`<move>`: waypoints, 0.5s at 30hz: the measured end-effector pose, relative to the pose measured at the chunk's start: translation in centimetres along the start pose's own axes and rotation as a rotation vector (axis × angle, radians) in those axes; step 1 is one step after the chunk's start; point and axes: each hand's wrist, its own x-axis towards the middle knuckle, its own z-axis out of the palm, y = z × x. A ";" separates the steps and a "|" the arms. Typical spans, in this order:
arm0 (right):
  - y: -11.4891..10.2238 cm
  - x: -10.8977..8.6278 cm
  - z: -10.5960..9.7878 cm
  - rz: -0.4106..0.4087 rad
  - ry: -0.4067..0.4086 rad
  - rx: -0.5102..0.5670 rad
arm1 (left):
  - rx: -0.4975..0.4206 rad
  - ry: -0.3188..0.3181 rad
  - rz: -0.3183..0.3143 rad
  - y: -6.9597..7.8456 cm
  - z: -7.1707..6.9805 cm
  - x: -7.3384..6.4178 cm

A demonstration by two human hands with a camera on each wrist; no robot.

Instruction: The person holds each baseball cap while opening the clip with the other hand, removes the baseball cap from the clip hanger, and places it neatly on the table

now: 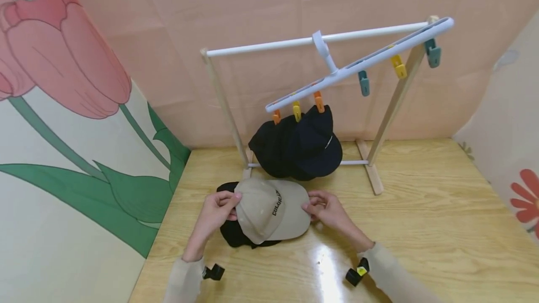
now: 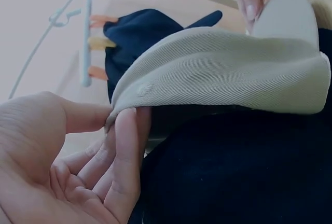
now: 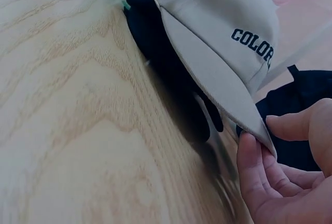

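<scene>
A beige baseball cap [image 1: 261, 209] with dark lettering is held between both hands, over a black cap [image 1: 233, 235] that lies on the table. My left hand [image 1: 217, 212] pinches the beige cap's back edge between thumb and fingers, plainly seen in the left wrist view. At the other end my right hand [image 1: 328, 209] holds the brim [image 3: 212, 84], thumb above and fingers beneath. Just beyond, dark caps [image 1: 299, 146] hang from orange and yellow clips [image 1: 296, 111] at the low left end of a tilted pale hanger [image 1: 358, 67].
The hanger hooks over the white bar [image 1: 265, 46] of a wooden-legged rack [image 1: 396, 106]. Teal and yellow clips [image 1: 398, 66] on its raised right end hold nothing. The wooden table [image 1: 442, 228] meets a pink backdrop [image 1: 236, 3] and a tulip-patterned panel [image 1: 76, 106] on the left.
</scene>
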 end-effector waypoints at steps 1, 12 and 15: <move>0.0 0.0 0.1 0.003 0.005 -0.001 | 0.008 0.004 0.002 0.0 0.0 0.0; 0.2 0.1 0.2 0.005 0.016 -0.003 | 0.113 0.031 0.026 0.1 0.0 0.1; 0.2 0.1 0.2 0.013 0.020 -0.024 | 0.136 0.045 0.028 0.1 0.0 0.0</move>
